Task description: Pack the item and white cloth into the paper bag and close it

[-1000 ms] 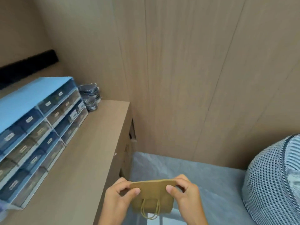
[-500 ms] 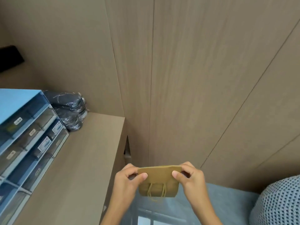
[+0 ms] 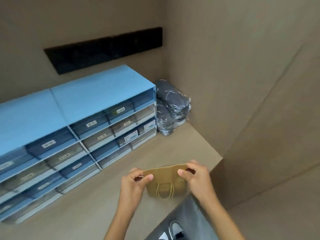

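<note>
A small brown paper bag with cord handles hangs in front of me, just above the right end of the wooden counter. My left hand pinches its top left corner and my right hand pinches its top right corner, holding the top edge flat and closed. The handles dangle against the bag's front. What lies inside the bag is hidden; no item or white cloth shows outside it.
Blue drawer cabinets with labelled drawers fill the counter's left and back. Dark packets wrapped in plastic are stacked in the corner beside them. Wood-panel walls close the right side. Below, grey floor and a shoe are visible.
My view has swung left, bringing the drawer cabinets and counter into the middle. Both hands keep the same pinch on the bag's top edge, which now hangs over the counter's end.
</note>
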Tool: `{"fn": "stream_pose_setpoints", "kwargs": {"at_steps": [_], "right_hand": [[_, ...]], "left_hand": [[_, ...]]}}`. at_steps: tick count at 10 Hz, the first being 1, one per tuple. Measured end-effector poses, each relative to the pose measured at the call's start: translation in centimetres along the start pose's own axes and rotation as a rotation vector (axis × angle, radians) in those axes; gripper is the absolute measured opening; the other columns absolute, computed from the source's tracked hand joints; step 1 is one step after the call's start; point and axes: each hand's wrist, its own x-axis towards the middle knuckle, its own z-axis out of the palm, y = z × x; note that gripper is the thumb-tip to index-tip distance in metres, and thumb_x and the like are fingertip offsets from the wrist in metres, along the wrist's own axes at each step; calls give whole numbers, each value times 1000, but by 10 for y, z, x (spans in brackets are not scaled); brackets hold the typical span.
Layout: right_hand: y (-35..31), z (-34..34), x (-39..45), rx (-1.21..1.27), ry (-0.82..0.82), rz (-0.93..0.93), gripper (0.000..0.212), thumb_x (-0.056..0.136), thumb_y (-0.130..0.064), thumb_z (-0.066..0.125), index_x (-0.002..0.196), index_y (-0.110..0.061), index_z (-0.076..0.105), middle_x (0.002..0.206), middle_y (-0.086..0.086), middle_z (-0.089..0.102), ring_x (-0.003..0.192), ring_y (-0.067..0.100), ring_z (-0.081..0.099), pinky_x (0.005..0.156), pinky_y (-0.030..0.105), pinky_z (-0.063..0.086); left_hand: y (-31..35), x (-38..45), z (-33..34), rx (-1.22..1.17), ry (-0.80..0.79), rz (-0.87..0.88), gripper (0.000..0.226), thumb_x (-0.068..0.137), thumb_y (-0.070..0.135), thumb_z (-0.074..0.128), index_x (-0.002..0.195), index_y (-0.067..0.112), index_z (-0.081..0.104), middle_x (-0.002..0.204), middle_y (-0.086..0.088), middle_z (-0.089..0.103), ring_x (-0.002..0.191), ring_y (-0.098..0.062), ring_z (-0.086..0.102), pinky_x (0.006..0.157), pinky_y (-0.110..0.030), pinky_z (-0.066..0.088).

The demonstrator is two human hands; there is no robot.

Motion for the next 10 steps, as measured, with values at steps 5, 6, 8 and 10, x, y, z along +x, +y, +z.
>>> {"fn": "stream_pose_setpoints", "kwargs": {"at_steps": [5, 6, 8, 10], "right_hand": [[11, 113, 153, -59, -568, -100, 21, 77, -2, 72, 69, 13, 60, 72, 22, 52, 67, 20, 47, 65, 33, 38], [15, 118, 157, -72, -582, -99, 18, 78, -5, 71, 71, 9, 62, 81, 29, 58, 68, 26, 52, 68, 36, 43], [13, 115, 155, -48, -604, -71, 6, 80, -10, 69, 77, -13, 73, 81, 6, 72, 76, 23, 66, 71, 37, 52], [-4, 102, 158, -85, -676, -108, 56, 85, -33, 69, 137, -34, 49, 139, -11, 54, 127, 8, 49, 107, 33, 39]], "left_hand": [[-28, 47, -36, 92, 601, -196, 8, 84, -2, 72, 76, -2, 74, 78, -7, 60, 70, -15, 57, 68, -31, 45], [-30, 48, -34, 113, 614, -172, 28, 84, -4, 71, 67, 18, 70, 74, -1, 58, 64, 0, 56, 63, -16, 44], [-36, 47, -37, 85, 575, -167, 8, 86, -1, 70, 88, 5, 76, 92, -14, 68, 83, -23, 64, 81, -47, 53], [-34, 42, -39, 188, 539, -57, 48, 86, 27, 74, 125, 46, 52, 127, 18, 53, 114, 10, 50, 88, -19, 43]]}}
